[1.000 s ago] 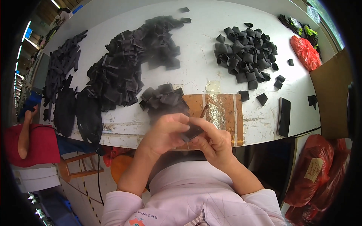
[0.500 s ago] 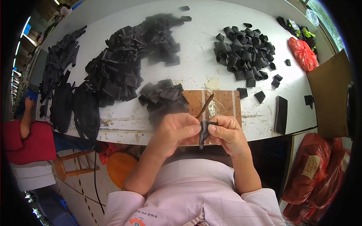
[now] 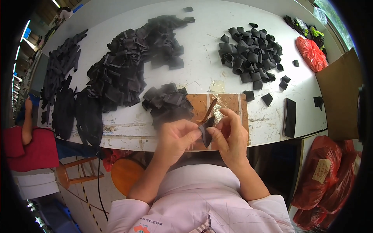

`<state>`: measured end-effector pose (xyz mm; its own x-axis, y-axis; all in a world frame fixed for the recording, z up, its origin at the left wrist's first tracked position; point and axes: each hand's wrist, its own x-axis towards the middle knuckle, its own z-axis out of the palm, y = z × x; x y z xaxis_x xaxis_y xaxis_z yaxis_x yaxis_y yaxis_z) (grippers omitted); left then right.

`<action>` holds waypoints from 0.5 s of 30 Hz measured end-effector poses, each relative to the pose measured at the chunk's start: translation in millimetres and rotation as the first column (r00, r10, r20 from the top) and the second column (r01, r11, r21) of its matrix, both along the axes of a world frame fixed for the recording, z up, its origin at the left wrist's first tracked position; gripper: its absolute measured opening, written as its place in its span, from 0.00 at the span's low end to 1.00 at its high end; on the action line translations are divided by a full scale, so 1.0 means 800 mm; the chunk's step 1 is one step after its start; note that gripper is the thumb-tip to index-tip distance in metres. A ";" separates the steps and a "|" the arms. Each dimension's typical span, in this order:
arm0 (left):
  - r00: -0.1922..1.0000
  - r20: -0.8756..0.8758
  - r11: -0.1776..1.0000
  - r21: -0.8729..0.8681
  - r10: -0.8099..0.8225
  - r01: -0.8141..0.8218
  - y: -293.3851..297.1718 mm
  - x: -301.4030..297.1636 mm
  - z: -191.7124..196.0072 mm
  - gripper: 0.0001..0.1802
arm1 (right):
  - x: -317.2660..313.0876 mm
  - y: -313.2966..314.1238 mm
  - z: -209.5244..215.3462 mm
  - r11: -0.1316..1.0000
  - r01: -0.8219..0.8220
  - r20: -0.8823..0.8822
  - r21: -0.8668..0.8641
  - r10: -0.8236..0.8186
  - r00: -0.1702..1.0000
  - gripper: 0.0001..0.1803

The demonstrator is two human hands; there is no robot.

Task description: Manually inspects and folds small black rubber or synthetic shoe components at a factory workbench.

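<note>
**Hands lift strip clear of the table**

Both hands now sit slightly higher than before. Left hand point(image 3: 176, 136) and right hand point(image 3: 231, 134) pinch a black strip point(image 3: 206, 132) between fingertips, just above the table point(image 3: 202, 58) edge, probably for folding; a brown stick point(image 3: 210, 109) rises behind.

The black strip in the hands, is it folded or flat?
Folded: the black strip bends into a V between the left hand and right hand.
</note>
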<state>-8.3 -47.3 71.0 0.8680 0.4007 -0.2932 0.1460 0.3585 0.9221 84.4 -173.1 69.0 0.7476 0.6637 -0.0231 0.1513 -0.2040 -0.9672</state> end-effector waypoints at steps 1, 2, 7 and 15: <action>0.998 0.021 0.979 0.194 0.062 -0.065 -0.007 -0.001 0.001 0.03 | -0.005 0.000 0.000 0.991 0.109 0.203 0.077 -0.122 0.971 0.07; 0.993 0.090 0.928 0.358 0.073 -0.101 -0.014 -0.001 -0.005 0.03 | -0.006 -0.001 -0.001 0.991 0.104 0.208 0.082 -0.120 0.971 0.07; 0.940 0.271 0.507 0.793 0.205 -0.339 -0.040 0.010 -0.013 0.02 | -0.009 0.004 -0.009 0.994 0.000 0.484 0.105 -0.051 0.873 0.07; 0.948 0.213 0.837 -0.541 0.238 -0.089 -0.015 0.016 -0.010 0.07 | 0.007 0.011 -0.008 0.972 0.164 -0.074 0.169 -0.153 0.985 0.03</action>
